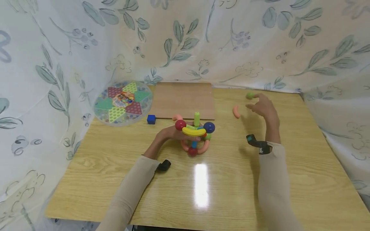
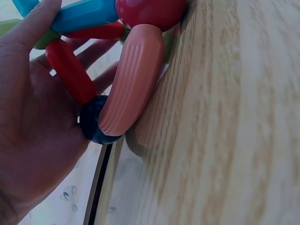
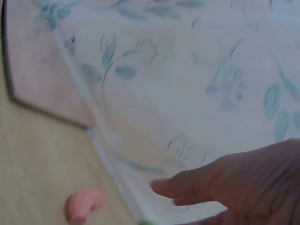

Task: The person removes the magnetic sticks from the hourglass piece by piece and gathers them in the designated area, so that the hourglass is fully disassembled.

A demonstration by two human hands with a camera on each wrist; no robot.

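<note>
A toy structure of colored balls and rods (image 1: 193,132) stands at the middle of the table, with a yellow curved rod on top. My left hand (image 1: 170,132) grips it from the left. In the left wrist view, the thumb of the left hand (image 2: 37,117) lies by a blue rod and the other fingers reach behind; a salmon curved rod (image 2: 133,79) slopes down to a dark blue ball (image 2: 93,119). At the back right, my right hand (image 1: 265,107) is beside a green ball (image 1: 250,95), thumb and fingers apart. Whether it touches the ball is unclear.
A salmon curved rod (image 1: 236,111) lies left of the right hand. Behind the structure are a brown board (image 1: 183,99), another salmon piece (image 1: 177,117) and a blue cube (image 1: 151,119). A round Chinese checkers board (image 1: 98,110) lies back left. Patterned cloth (image 1: 231,41) hangs behind the table.
</note>
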